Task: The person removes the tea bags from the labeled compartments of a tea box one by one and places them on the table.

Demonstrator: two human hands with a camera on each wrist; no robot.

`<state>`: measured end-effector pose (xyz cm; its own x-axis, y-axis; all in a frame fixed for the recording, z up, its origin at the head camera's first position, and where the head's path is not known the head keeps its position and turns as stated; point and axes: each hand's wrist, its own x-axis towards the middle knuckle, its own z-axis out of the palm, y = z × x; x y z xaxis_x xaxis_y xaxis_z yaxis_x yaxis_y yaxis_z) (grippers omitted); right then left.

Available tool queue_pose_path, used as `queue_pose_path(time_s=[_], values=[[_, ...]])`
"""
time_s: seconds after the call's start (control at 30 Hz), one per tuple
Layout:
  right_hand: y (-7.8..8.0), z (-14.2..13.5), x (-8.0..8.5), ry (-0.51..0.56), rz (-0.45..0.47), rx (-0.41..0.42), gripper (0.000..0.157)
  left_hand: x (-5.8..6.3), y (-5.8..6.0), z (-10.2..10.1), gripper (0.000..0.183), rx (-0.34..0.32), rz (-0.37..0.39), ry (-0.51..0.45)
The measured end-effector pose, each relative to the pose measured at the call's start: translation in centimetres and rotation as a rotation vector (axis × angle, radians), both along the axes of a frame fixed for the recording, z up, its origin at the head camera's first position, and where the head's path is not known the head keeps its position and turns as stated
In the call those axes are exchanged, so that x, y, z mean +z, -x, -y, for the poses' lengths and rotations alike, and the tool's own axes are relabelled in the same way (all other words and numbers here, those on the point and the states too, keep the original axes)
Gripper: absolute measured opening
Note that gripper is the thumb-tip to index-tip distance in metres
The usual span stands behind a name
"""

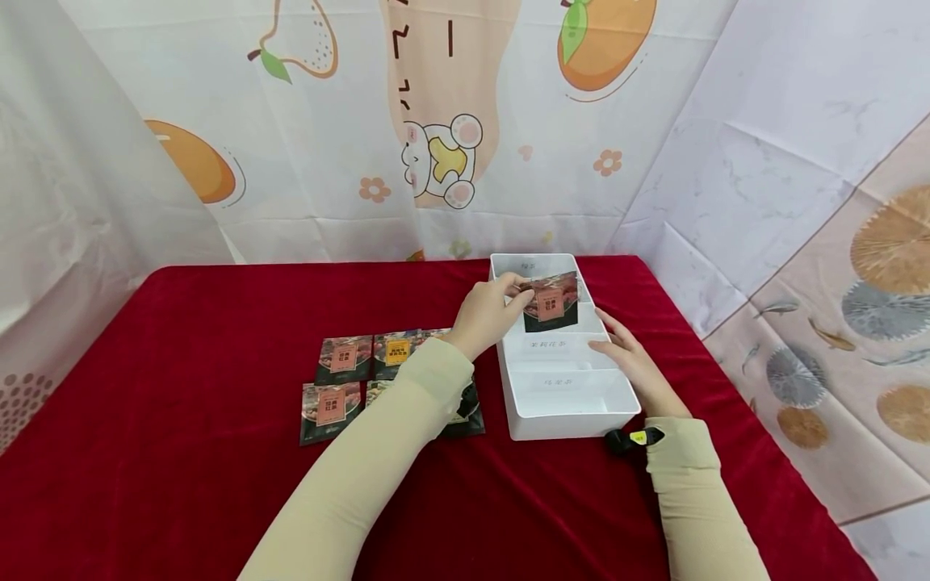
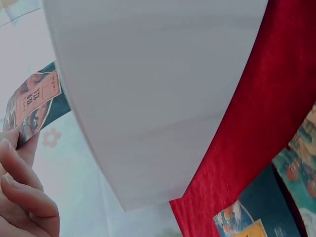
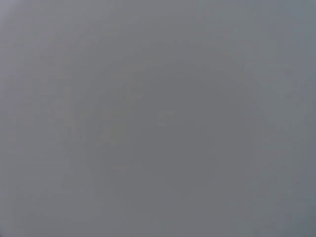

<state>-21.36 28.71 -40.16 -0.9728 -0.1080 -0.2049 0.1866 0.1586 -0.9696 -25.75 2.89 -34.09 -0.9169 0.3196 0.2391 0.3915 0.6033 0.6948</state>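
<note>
My left hand (image 1: 485, 316) pinches a dark sachet with a pink label (image 1: 550, 304) by its left edge. The sachet is held up over the far half of a white divided box (image 1: 567, 426), its label facing me. In the left wrist view, the fingers (image 2: 29, 200) grip the sachet (image 2: 37, 98) beside the box's pale wall (image 2: 153, 89). My right hand (image 1: 639, 367) holds the box's right wall, thumb over the rim and fingers along the outside. The right wrist view is filled by a blurred grey surface, with no hand visible.
Several more sachets lie in two rows left of the box, among them a pink-labelled one (image 1: 331, 410) and a yellow-labelled one (image 1: 395, 353); my left sleeve covers some. Crosswise dividers split the box into labelled compartments. A red cloth (image 1: 182, 420) covers the table, with curtains behind.
</note>
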Motion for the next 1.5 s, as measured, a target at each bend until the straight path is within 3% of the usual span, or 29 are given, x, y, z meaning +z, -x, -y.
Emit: queue_pose_path(time_s=[0.2,0.5,0.93,1.5], values=[[0.1,0.1,0.0,-0.01,-0.007,0.001,0.069,0.6,0.4,1.0,0.03,0.013,0.001,-0.097],[0.2,0.0,0.1,-0.02,-0.003,-0.002,0.068,0.7,1.1,2.8,0.033,0.051,0.084,-0.162],[0.0,0.1,0.1,0.055,-0.007,0.002,0.069,1.3,1.9,7.5,0.037,0.124,0.064,-0.117],[0.0,0.1,0.0,0.048,-0.006,0.005,0.068,0.7,2.5,14.0,0.038,0.215,0.081,-0.07]])
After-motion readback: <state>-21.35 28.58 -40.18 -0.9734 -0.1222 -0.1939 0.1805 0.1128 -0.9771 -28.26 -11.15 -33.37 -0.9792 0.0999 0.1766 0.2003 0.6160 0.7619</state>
